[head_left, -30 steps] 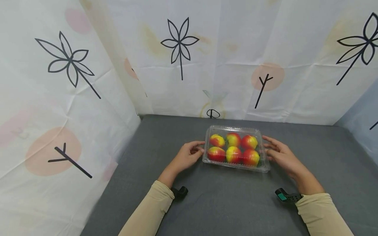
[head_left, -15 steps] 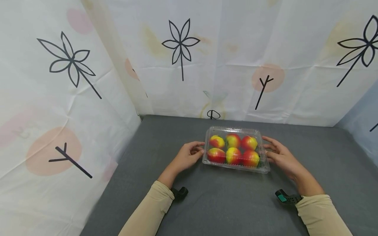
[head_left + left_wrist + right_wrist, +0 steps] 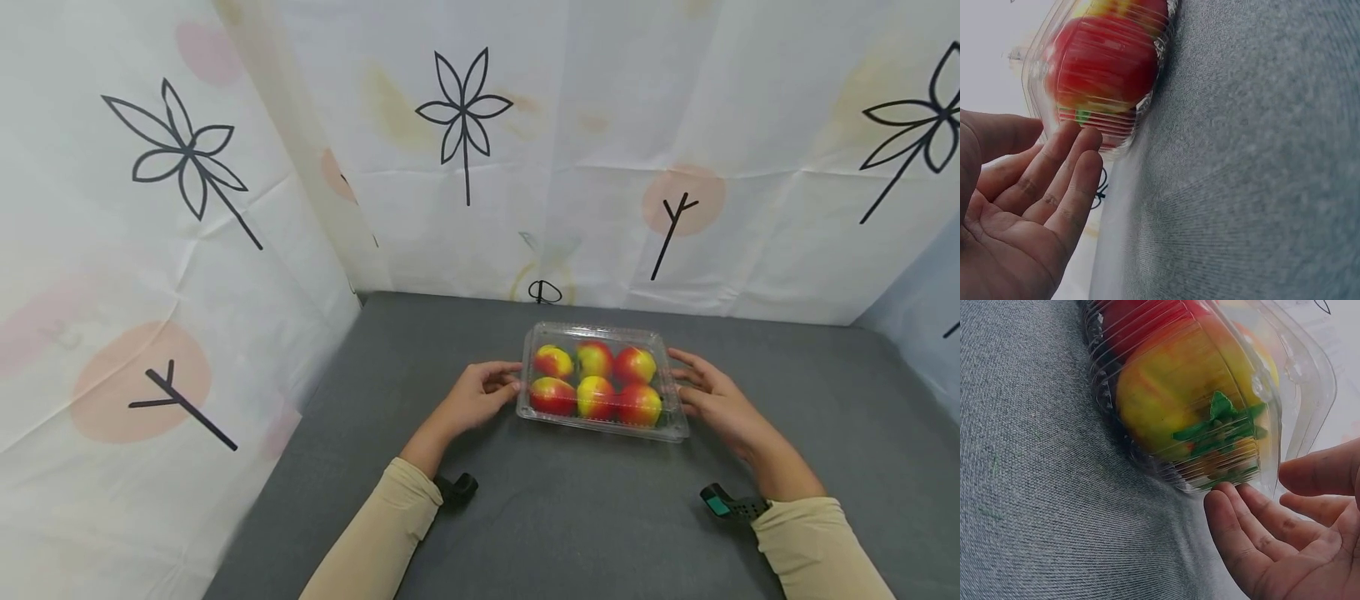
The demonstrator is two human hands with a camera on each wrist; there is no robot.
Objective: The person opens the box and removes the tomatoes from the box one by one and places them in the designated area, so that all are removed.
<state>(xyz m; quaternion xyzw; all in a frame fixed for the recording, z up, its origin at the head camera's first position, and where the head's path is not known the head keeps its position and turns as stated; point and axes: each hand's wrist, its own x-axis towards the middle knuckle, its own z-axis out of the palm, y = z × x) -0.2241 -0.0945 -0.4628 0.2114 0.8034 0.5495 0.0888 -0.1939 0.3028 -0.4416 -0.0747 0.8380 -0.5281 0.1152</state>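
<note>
Left hand (image 3: 476,398): relaxed and part-way wide, thumb apart from lightly bent fingers; fingertips at the container's left end, firm contact cannot be told.
Right hand (image 3: 720,404): fingers extended, fingertips at the ribbed right end wall, thumb beside the rim; no grip around the container seen.
Clamshell container (image 3: 585,423): clear plastic, lid down, lying flat between the two hands, long side roughly crosswise, right end slightly nearer the person.
Fruits (image 3: 597,397): six, red and yellow, in two rows of three inside; green leafy crown (image 3: 1222,425) on one, visible through the right end wall.
Wrist straps: black one (image 3: 459,492) at the left wrist, another with a green panel (image 3: 731,502) at the right; both jut inward over the cloth.
Sleeves: beige, left (image 3: 382,533) and right (image 3: 821,546), flanking the near cloth.
Obstruction: a hand at each short end; long sides unblocked by hands.
Grey tablecloth (image 3: 570,533): broad stretch toward the person, between the forearms; narrower strip behind the container; more beyond either hand.
Back curtain (image 3: 585,108): white, flower-printed, rising at the table's far edge.
Left curtain (image 3: 60,250): printed likewise, bounding the left edge.
Right curtain (image 3: 918,292): bluish, at the far right corner.
</note>
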